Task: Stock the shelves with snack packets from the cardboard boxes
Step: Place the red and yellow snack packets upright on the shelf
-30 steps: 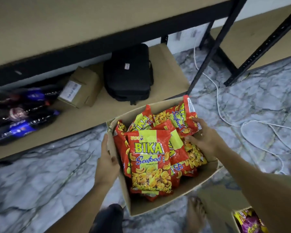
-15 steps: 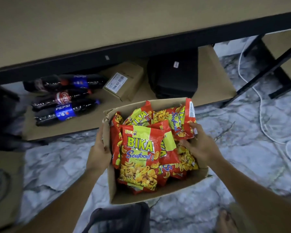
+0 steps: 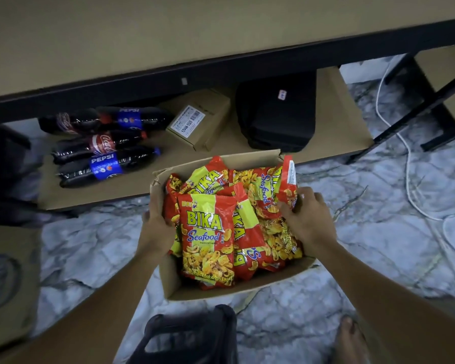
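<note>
Open cardboard box was held up over the marble floor, just in front of the low shelf, w/ red-yellow Bika Seafood packets piled inside. Left hand gripped the box's left wall, fingers curled over the rim, thumb side outside. Right hand was at the right side, fingers curled round the packet standing at the box's far right corner; whether it also held the box wall, can't tell. On the low shelf: 4 cola bottles lying on their sides at left, a small carton w/ barcode label in the middle, a black bag at right. Upper shelf board bare in view. White cable ran across floor at right. Another box at far left edge. A bare foot showed bottom right
</note>
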